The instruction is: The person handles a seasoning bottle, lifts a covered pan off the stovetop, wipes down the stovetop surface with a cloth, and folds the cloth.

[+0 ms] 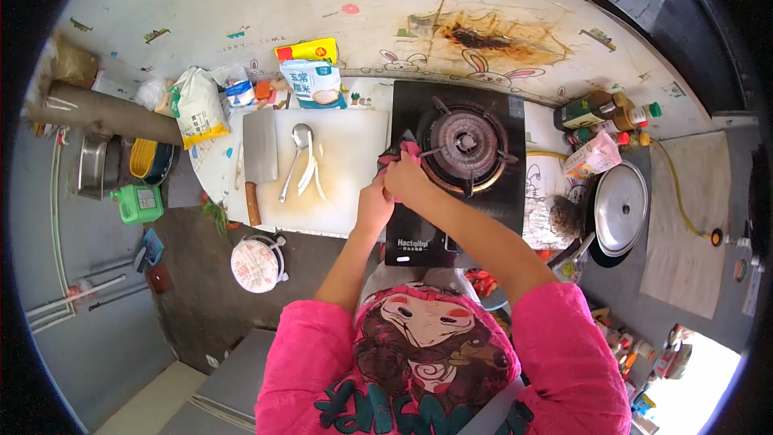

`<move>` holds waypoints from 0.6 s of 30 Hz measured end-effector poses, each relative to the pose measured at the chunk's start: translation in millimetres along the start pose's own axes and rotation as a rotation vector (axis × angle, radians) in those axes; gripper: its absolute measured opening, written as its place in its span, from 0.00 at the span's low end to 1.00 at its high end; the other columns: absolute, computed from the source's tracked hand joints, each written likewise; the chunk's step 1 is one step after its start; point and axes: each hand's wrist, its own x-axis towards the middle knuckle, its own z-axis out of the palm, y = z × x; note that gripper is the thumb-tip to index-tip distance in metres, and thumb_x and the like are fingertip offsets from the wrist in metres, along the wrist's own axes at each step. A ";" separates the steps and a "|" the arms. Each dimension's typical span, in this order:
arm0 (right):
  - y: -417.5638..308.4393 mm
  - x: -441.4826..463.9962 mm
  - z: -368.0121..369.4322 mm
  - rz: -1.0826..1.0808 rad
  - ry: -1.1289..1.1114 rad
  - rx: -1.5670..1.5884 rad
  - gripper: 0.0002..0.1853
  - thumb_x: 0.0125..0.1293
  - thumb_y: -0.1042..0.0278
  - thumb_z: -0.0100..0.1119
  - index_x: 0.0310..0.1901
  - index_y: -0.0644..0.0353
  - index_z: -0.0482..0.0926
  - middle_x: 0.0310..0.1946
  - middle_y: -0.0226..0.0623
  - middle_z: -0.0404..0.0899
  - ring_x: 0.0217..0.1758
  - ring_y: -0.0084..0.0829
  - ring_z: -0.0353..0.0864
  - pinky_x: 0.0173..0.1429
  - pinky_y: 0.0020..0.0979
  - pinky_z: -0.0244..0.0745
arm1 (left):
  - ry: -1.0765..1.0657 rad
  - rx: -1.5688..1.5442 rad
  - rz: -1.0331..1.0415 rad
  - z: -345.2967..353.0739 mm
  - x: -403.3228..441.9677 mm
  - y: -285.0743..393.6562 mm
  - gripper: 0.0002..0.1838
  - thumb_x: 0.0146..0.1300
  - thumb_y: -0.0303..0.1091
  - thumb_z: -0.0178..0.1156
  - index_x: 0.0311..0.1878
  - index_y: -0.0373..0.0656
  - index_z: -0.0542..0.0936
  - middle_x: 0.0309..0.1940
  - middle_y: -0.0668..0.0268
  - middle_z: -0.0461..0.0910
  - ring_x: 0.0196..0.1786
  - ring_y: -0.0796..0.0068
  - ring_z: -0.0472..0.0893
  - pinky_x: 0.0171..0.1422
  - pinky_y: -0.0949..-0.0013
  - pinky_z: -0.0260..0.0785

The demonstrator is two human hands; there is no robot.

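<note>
My left hand (375,203) and my right hand (407,180) are closed together over the left edge of the black gas stove (415,254). Bunched between them is a dark and pink cloth (410,147), which sticks out beyond my right fingers. The fingers of my left hand are partly hidden behind the right. Just left of my hands lies a white cutting board (346,129). On it are a metal spoon (301,135), some pale strips (308,171) and a cleaver (259,145) with a wooden handle. The burner (465,142) stands to the right, with no flame visible.
Food bags (314,84) stand along the tiled wall. Bottles (592,110) and a lidded pan (621,209) are right of the stove. A round stool (257,264) stands on the floor at left, near a green jug (140,204). Red pieces (481,283) show below the stove.
</note>
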 end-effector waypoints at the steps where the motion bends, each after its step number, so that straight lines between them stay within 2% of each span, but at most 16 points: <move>1: -4.1 -3.9 3.5 -0.004 0.021 -0.017 0.11 0.51 0.53 0.61 0.31 0.47 0.85 0.33 0.32 0.82 0.45 0.32 0.78 0.61 0.45 0.60 | -0.011 -0.003 -0.007 -0.8 -3.7 -0.3 0.11 0.58 0.26 0.54 0.45 0.42 0.78 0.18 0.54 0.74 0.21 0.57 0.75 0.27 0.62 0.67; 3: -13.0 -10.9 11.9 0.004 0.072 -0.044 0.12 0.52 0.55 0.61 0.34 0.52 0.84 0.34 0.35 0.81 0.45 0.33 0.78 0.64 0.48 0.60 | -0.033 -0.003 -0.009 -0.7 -15.9 1.4 0.12 0.58 0.26 0.54 0.46 0.43 0.78 0.18 0.53 0.75 0.21 0.56 0.76 0.28 0.62 0.67; 5: -21.7 -18.5 20.0 0.023 0.084 -0.029 0.12 0.52 0.56 0.61 0.33 0.53 0.84 0.34 0.35 0.81 0.45 0.33 0.78 0.64 0.48 0.60 | 0.076 -0.042 0.067 -0.8 -26.9 5.3 0.11 0.58 0.27 0.55 0.44 0.42 0.79 0.20 0.52 0.76 0.24 0.54 0.77 0.29 0.61 0.68; 7: -31.3 -26.6 21.6 0.040 0.098 -0.012 0.12 0.52 0.56 0.61 0.33 0.54 0.84 0.34 0.35 0.81 0.45 0.33 0.78 0.64 0.47 0.59 | 0.011 -0.023 0.042 -7.6 -37.2 10.2 0.12 0.57 0.27 0.55 0.45 0.42 0.78 0.22 0.51 0.77 0.26 0.53 0.79 0.31 0.60 0.69; 10: -43.5 -38.5 24.9 0.211 0.054 0.108 0.11 0.51 0.61 0.62 0.35 0.55 0.82 0.36 0.37 0.79 0.46 0.36 0.77 0.52 0.44 0.71 | -0.118 0.031 -0.001 -13.3 -43.3 10.7 0.13 0.56 0.26 0.55 0.45 0.41 0.78 0.26 0.49 0.79 0.31 0.52 0.81 0.33 0.59 0.71; 11: -46.3 -44.6 26.7 0.216 0.054 0.112 0.11 0.51 0.61 0.62 0.35 0.55 0.82 0.36 0.37 0.79 0.46 0.36 0.77 0.52 0.44 0.71 | -0.180 0.063 -0.017 -14.3 -45.4 10.2 0.14 0.55 0.25 0.55 0.46 0.40 0.78 0.28 0.49 0.79 0.33 0.51 0.81 0.35 0.59 0.72; 13: -46.6 -58.3 33.6 0.256 0.221 0.203 0.13 0.51 0.65 0.61 0.39 0.59 0.79 0.37 0.37 0.77 0.46 0.35 0.76 0.45 0.36 0.75 | -0.183 0.047 0.042 -13.2 -48.3 4.8 0.14 0.55 0.24 0.55 0.46 0.39 0.78 0.28 0.49 0.79 0.32 0.53 0.81 0.35 0.61 0.72; 18: -53.5 -85.8 47.3 0.275 0.313 0.273 0.12 0.49 0.70 0.60 0.37 0.60 0.74 0.36 0.38 0.75 0.42 0.35 0.75 0.44 0.32 0.73 | -0.205 0.013 0.147 -11.3 -63.5 0.8 0.15 0.55 0.22 0.54 0.47 0.39 0.78 0.29 0.51 0.80 0.31 0.54 0.82 0.35 0.62 0.72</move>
